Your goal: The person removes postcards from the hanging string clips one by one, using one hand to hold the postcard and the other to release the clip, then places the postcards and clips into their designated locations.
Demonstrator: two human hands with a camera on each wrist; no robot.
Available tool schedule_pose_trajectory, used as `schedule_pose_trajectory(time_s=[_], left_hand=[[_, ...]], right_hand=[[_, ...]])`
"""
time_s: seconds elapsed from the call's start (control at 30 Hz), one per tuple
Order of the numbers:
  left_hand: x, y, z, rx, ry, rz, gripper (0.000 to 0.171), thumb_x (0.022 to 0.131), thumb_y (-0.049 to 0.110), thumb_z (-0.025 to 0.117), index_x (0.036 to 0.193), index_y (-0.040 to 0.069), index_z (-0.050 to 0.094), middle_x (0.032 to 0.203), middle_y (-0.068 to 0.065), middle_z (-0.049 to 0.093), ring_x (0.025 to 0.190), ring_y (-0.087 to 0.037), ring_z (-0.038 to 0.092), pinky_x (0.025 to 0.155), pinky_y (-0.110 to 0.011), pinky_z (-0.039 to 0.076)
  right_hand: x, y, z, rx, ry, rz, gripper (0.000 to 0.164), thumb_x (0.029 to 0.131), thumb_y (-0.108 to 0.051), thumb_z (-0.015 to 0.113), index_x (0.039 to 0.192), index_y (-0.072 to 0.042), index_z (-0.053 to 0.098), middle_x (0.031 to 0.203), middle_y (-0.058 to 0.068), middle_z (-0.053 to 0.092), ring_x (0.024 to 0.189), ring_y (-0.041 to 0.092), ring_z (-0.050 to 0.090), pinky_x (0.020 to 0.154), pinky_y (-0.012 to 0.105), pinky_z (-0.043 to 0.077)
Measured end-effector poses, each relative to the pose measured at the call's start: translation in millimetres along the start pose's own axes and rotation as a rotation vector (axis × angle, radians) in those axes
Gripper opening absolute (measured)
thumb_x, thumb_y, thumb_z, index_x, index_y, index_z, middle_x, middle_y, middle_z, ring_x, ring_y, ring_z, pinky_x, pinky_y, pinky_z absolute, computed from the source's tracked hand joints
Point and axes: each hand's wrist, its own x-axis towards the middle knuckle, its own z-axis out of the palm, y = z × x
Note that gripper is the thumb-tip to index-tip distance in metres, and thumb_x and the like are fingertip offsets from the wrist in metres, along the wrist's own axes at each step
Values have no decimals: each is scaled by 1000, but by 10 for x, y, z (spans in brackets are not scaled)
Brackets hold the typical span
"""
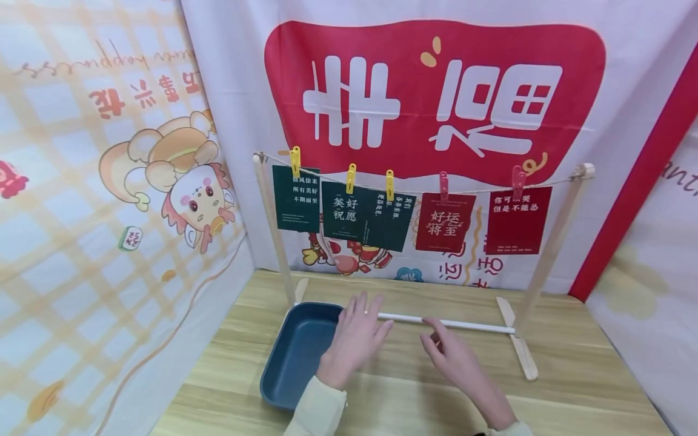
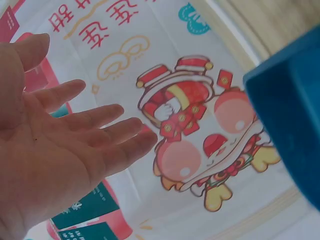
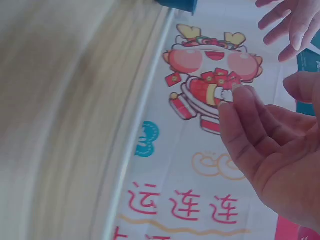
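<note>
My left hand [image 1: 353, 339] hovers with fingers spread beside the right rim of a dark blue rectangular tray [image 1: 305, 357]. In the left wrist view its palm [image 2: 55, 145] holds nothing. Over the table, to the right, my right hand [image 1: 457, 358] has its fingers loosely bent, and the right wrist view shows nothing in its palm [image 3: 285, 175]. Behind both hands, a string on a wooden stand bears three green cards [image 1: 296, 206] under yellow clothespins [image 1: 351, 180]. A red card [image 1: 444, 233] and another red card [image 1: 515, 233] hang from pink clothespins [image 1: 444, 186].
The stand has a left post [image 1: 275, 236], a right post [image 1: 553, 248] with a wooden foot [image 1: 525, 358], and a white rod [image 1: 469, 326] low between them. A printed cloth [image 1: 229, 91] hangs behind the wooden table [image 1: 403, 399].
</note>
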Motion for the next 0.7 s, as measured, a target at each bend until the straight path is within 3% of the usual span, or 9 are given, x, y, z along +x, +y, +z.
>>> schedule_pose_trajectory(time_s=[0.17, 0.33, 0.43, 0.53, 0.7], left_hand=[[32, -13, -190, 30, 44, 56, 58, 99, 50, 49, 147, 17, 43, 151, -14, 44, 141, -35, 40, 113, -58, 35], [81, -84, -353, 16, 140, 56, 52, 99, 47, 50, 141, 16, 49, 142, -8, 55, 132, -27, 51, 109, -50, 43], [115, -145, -428, -1, 239, 71, 45, 100, 42, 53, 136, 15, 56, 133, -7, 62, 121, -25, 61, 100, -44, 51], [156, -185, -524, -7, 362, 128, 35, 99, 35, 56, 125, 13, 65, 120, -6, 70, 106, -22, 68, 89, -37, 57], [225, -214, -749, -14, 533, 176, 23, 98, 27, 59, 110, 12, 71, 108, -5, 74, 98, -22, 70, 90, -39, 56]], right_hand=[[113, -118, -23, -14, 33, -53, 30, 97, -19, 62, 126, -11, 62, 72, -10, 58, 57, 0, 47, 52, 20, 43], [210, -258, -20, 37, -8, -59, 35, 101, -37, 52, 126, -14, 63, 77, -11, 60, 63, 4, 51, 56, 21, 46], [253, -336, -22, 89, -46, -39, 37, 102, -42, 49, 126, -18, 62, 80, -12, 63, 68, 6, 56, 61, 21, 50], [295, -414, -35, 109, -57, -54, 34, 102, -41, 49, 127, -21, 62, 82, -12, 64, 71, 6, 58, 65, 21, 51], [394, -558, -97, 99, -52, -140, 37, 103, -44, 44, 129, -23, 60, 85, -12, 65, 72, 6, 60, 71, 23, 54]])
